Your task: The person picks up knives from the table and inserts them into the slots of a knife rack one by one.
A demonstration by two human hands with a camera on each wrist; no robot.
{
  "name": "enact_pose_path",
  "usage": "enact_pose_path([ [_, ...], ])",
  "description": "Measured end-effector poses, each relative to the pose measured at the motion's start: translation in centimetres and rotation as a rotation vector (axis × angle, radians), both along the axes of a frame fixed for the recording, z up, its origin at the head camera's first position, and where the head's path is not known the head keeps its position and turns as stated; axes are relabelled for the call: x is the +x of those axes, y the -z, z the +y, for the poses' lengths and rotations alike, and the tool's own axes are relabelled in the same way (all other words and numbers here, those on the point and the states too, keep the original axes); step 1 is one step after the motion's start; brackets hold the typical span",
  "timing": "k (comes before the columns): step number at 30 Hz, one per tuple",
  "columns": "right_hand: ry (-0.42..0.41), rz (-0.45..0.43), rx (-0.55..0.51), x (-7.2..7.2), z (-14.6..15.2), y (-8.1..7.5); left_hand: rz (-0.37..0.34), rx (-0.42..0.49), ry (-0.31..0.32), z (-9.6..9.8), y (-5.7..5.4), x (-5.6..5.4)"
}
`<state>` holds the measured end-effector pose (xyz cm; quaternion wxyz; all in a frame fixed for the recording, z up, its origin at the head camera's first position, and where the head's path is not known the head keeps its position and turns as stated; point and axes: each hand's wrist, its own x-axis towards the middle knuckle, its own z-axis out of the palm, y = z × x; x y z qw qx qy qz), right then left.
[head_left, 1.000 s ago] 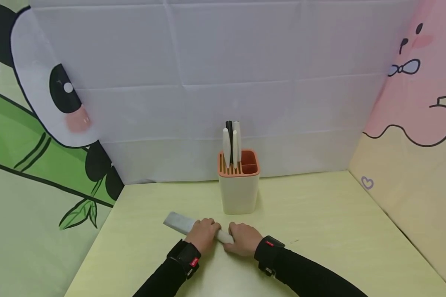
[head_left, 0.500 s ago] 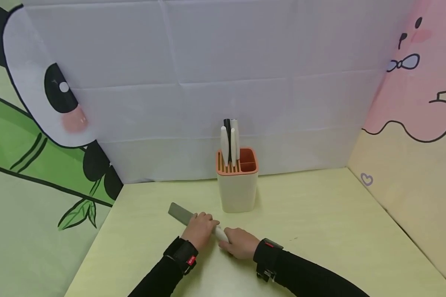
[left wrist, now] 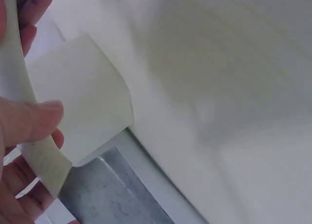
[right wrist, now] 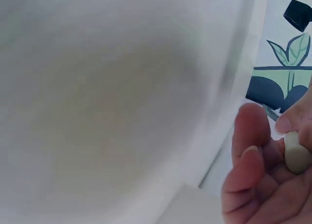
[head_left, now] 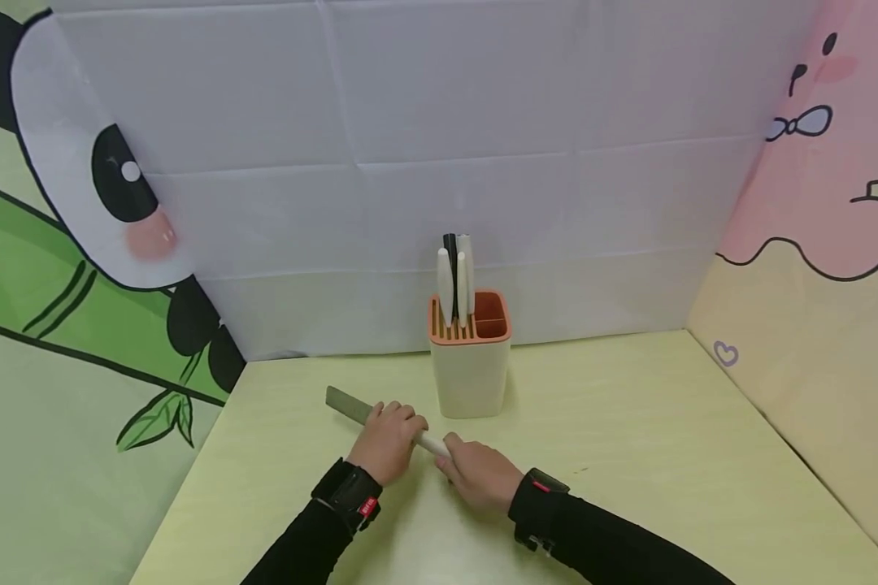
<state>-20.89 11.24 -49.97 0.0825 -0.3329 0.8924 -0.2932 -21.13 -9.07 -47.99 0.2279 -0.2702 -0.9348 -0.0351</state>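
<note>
A cleaver (head_left: 347,404) with a grey blade and pale handle slants across the front of the knife block, its blade toward the left. My left hand (head_left: 388,439) grips the handle close to the blade; in the left wrist view the thumb (left wrist: 36,121) lies across the handle and fingers curl behind it. At the other end of the handle, my right hand (head_left: 483,475) holds the butt between thumb and fingers. The right wrist view shows the rounded handle end (right wrist: 296,156) at the right edge, with some fingers (right wrist: 246,170) only loosely bent beside it.
Behind the hands stands a white knife block (head_left: 471,380) with an orange slotted top. Several white and black handles (head_left: 446,284) stick up from its left slots. Cartoon-printed sheets and a white sheet (head_left: 446,122) surround the pale yellow table (head_left: 629,406).
The cleaver has turned, so its blade looks narrower and darker, and it sits slightly farther up in view. Both hands have moved with it and keep hold of the handle.
</note>
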Motion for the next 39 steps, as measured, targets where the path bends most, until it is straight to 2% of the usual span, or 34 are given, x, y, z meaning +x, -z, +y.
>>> enact_pose_path([
  [5,0.004,0.070,-0.015,-0.1,0.7,-1.4,0.043,0.013,-0.013,-0.3,-1.6,-0.1],
  [9,-0.015,0.133,-0.014,-0.2,1.3,-2.5,0.065,0.021,-0.016,-0.8,-2.4,-0.3],
  [14,-0.026,0.192,-0.035,-0.4,2.1,-3.8,0.095,0.073,0.007,-1.5,-3.0,-0.6],
  [20,-0.015,0.239,-0.083,-0.9,2.6,-5.0,0.081,0.109,0.051,-1.6,-3.5,-0.8],
  [25,-0.020,0.284,-0.136,-1.1,2.9,-5.9,0.085,0.115,0.062,-1.4,-3.8,-0.8],
  [31,-0.043,0.361,-0.207,-1.3,3.2,-6.9,0.115,0.135,0.079,-0.8,-4.8,-0.6],
  [39,-0.048,0.402,-0.328,-1.6,2.5,-8.4,0.129,0.140,0.078,-0.1,-5.9,-0.3],
])
